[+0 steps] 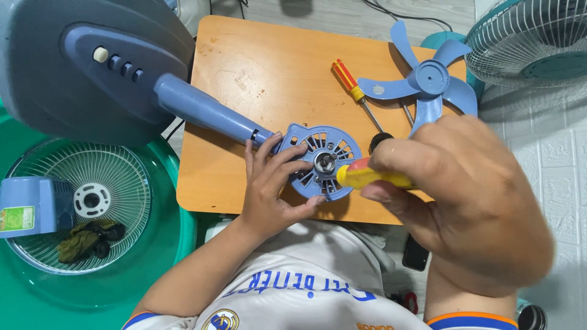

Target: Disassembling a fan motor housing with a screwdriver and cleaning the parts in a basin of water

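Left hand point(269, 186): fingers spread and pressed on the round blue plastic motor housing point(323, 162), steadying it at the near edge of the wooden bench point(269, 79).
Right hand point(465, 195): clenched around a yellow-handled screwdriver point(370, 177), its red tip end pointing at the metal shaft in the housing's centre.
Motor housing: one, slotted like spokes, joined to the smooth blue fan neck point(205, 110) and the big rounded base point(85, 67) with its row of buttons.
Screwdrivers: three counted; a red-and-yellow one point(350, 82) and a black-knobbed one point(380, 142) lie on the bench.
Fan blades: one blue plastic set point(428, 82), lying flat at the far right.
Wire grilles: two; one white point(85, 201) in a green tub point(165, 256), one on a teal fan point(532, 43).
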